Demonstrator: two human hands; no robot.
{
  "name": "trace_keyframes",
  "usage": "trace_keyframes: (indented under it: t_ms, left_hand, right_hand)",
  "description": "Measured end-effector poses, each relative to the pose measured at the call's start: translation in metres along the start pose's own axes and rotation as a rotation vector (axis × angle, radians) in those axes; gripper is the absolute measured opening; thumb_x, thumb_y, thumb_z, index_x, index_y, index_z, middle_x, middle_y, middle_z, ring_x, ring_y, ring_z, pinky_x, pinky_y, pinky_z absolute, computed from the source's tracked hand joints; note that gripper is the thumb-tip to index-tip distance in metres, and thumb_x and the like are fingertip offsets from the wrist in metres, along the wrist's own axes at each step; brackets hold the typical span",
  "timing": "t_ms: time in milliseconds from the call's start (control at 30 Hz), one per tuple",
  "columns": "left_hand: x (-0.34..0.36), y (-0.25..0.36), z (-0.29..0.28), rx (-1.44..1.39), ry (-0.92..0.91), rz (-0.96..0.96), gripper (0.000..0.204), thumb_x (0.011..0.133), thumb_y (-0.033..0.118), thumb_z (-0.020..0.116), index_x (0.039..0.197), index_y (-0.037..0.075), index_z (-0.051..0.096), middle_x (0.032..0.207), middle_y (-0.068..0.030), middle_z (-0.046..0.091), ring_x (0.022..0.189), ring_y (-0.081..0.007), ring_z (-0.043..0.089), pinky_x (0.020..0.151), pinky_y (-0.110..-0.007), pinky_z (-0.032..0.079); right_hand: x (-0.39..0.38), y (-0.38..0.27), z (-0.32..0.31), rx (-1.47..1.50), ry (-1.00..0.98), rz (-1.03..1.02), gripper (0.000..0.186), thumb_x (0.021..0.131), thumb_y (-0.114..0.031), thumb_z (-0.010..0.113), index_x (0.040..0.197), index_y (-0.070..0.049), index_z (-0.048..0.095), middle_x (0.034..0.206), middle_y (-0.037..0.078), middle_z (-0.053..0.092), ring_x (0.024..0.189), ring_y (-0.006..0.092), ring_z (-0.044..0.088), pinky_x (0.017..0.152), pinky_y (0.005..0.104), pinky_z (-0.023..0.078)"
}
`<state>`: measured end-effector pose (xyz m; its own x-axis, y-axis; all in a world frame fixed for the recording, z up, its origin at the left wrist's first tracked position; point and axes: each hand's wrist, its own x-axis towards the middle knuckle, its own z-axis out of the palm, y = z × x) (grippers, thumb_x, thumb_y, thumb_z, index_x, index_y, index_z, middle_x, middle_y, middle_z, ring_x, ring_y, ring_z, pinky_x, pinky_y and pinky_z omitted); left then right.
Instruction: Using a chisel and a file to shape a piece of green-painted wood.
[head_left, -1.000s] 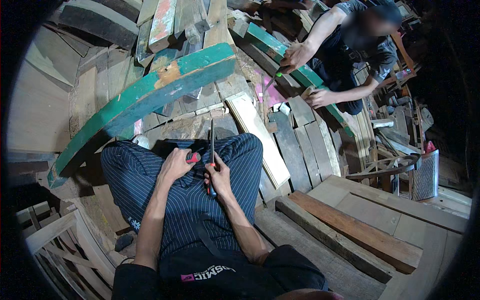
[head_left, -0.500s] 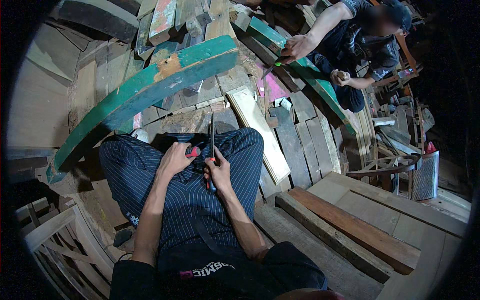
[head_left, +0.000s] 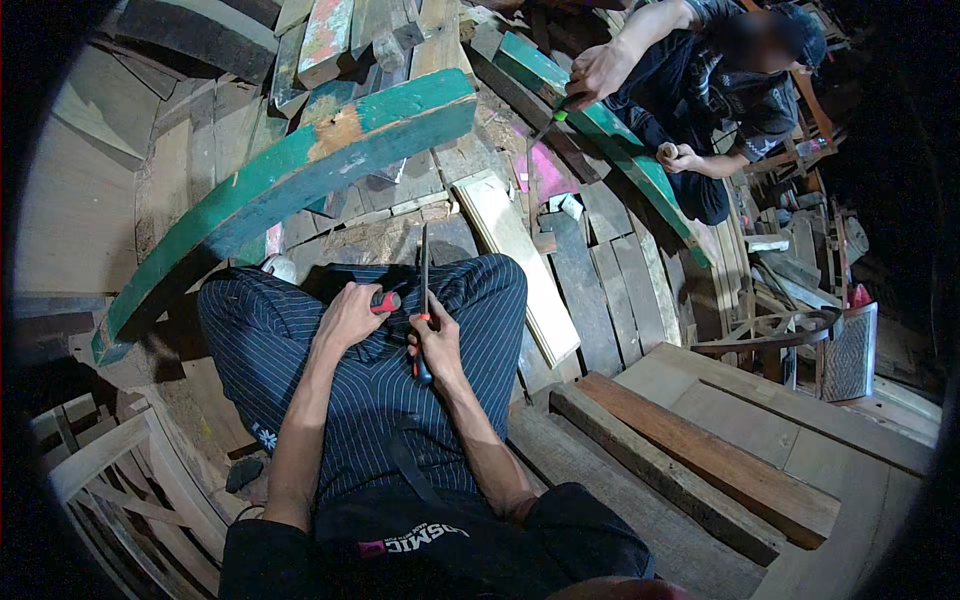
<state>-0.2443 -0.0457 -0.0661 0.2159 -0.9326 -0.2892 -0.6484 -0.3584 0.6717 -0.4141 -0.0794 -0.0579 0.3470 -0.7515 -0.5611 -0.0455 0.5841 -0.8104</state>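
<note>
My left hand (head_left: 349,318) rests above my lap, its fingers wrapped round a tool with a red and black handle (head_left: 385,302). Whatever extends from that handle is hidden. Beside it, my right hand (head_left: 436,345) grips a long, narrow dark tool that looks like a file (head_left: 425,265). Its blade points away from me, and its red and dark blue handle end (head_left: 423,374) shows below my fingers. The two tools are apart. Beyond my knees lies a curved wooden beam (head_left: 250,200) with worn green paint; neither hand touches it.
At the far right a co-worker (head_left: 690,110) holds a green-handled tool (head_left: 559,116) over another green beam (head_left: 640,175). A pale plank (head_left: 520,270) lies beyond my right knee. Brown timbers (head_left: 700,455) lie to my right, a slatted wooden frame (head_left: 140,480) at near left.
My hands and both tools stay nearly still. The co-worker's tool hand has shifted slightly, and the green-handled tool has tilted more upright. Their other hand has moved a little.
</note>
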Motion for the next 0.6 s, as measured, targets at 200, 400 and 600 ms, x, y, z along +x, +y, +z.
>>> trace_keyframes:
  t_ms: [200,400,600]
  left_hand:
    - [0.0008,-0.0003,-0.0003,-0.011,0.025,0.054,0.033,0.076,0.024,0.072,0.096,-0.002,0.067,0.087,-0.0278,0.065,0.089,-0.0422,0.061,0.080,-0.047,0.050]
    - [-0.0005,0.0003,-0.0009,-0.024,0.013,0.043,0.029,0.076,0.023,0.071,0.091,-0.002,0.067,0.083,-0.0279,0.064,0.086,-0.0427,0.061,0.078,-0.048,0.049]
    - [-0.0006,-0.0001,0.0042,-0.026,0.010,0.027,0.031,0.076,0.024,0.072,0.091,-0.002,0.066,0.084,-0.0276,0.064,0.085,-0.0423,0.061,0.077,-0.048,0.049]
  right_hand:
    - [-0.0001,-0.0022,0.0001,0.011,0.001,0.014,0.060,0.092,0.001,0.054,0.148,-0.007,0.034,0.077,0.001,0.048,0.057,0.0083,0.050,0.045,0.0211,0.045]
    - [-0.0001,-0.0004,0.0004,0.019,-0.007,0.005,0.060,0.092,0.001,0.054,0.148,-0.006,0.033,0.075,0.000,0.047,0.057,0.0089,0.049,0.046,0.0225,0.044]
    - [0.0012,0.0038,-0.0056,-0.032,-0.027,-0.024,0.060,0.093,0.001,0.053,0.149,-0.006,0.032,0.074,0.000,0.047,0.058,0.0089,0.049,0.047,0.0221,0.044]
